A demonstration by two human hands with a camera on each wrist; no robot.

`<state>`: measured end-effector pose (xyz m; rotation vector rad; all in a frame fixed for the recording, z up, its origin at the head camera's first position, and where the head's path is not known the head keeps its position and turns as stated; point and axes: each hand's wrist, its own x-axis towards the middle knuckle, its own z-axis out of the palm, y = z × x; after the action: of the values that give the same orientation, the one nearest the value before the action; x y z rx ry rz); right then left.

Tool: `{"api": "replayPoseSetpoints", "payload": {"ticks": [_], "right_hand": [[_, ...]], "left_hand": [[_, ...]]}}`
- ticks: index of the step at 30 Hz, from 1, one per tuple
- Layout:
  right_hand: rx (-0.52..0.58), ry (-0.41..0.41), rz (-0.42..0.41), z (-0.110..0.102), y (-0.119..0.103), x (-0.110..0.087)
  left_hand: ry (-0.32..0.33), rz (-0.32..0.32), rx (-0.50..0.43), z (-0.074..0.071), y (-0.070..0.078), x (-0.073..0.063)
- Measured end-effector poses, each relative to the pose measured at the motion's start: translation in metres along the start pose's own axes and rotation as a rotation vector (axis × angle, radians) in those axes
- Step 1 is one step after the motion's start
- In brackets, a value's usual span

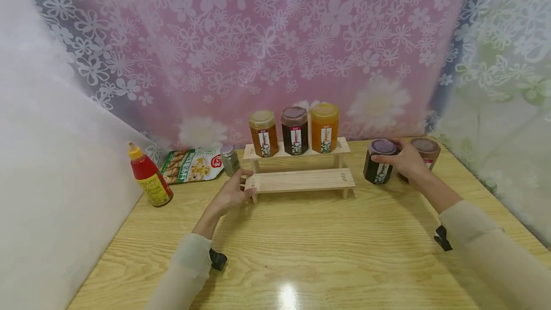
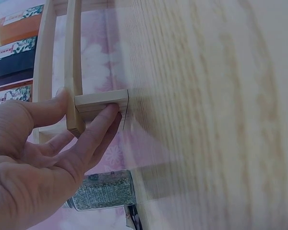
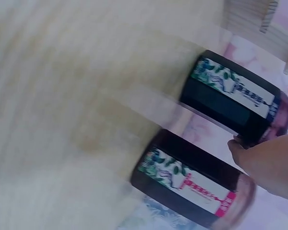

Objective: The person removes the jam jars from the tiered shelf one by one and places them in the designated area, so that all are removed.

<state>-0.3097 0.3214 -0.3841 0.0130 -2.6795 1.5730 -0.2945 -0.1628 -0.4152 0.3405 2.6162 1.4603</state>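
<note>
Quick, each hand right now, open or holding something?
Left hand: closed, holding the wooden stand.
Right hand: closed, holding the purple-lidded jar.

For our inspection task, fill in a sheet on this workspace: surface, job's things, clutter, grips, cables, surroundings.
Surface: wood-grain table, one bright reflection at the near side.
Job's things: two-tier wooden stand; amber jar, dark middle jar and orange jar on its upper tier; purple-lidded jar and brown-lidded jar on the right.
Clutter: red bottle, packet, small glass jar, all left.
Grips: left grip holds the lower tier's left end; right grip holds the purple-lidded jar near its top.
Cables: nothing seen.
Surroundings: floral cloth behind.
</note>
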Motion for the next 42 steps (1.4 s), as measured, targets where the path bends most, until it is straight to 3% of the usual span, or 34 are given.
{"api": "replayPoseSetpoints", "payload": {"ticks": [13, 25, 35, 42], "right_hand": [[0.123, 0.055, -0.135, 0.004, -0.039, 0.001], [0.244, -0.109, -0.186, 0.05, -0.08, 0.014], [0.297, -0.012, -0.19, 0.098, -0.102, 0.029], [0.266, 0.035, -0.218, 0.106, -0.103, 0.034]], "left_hand": [[-0.005, 0.004, -0.007, 0.0, -0.001, 0.0], [-0.001, 0.007, -0.007, 0.0, -0.002, 0.0], [-0.003, 0.005, -0.003, 0.0, -0.001, 0.0], [0.012, 0.003, -0.008, 0.0, 0.0, 0.001]]}}
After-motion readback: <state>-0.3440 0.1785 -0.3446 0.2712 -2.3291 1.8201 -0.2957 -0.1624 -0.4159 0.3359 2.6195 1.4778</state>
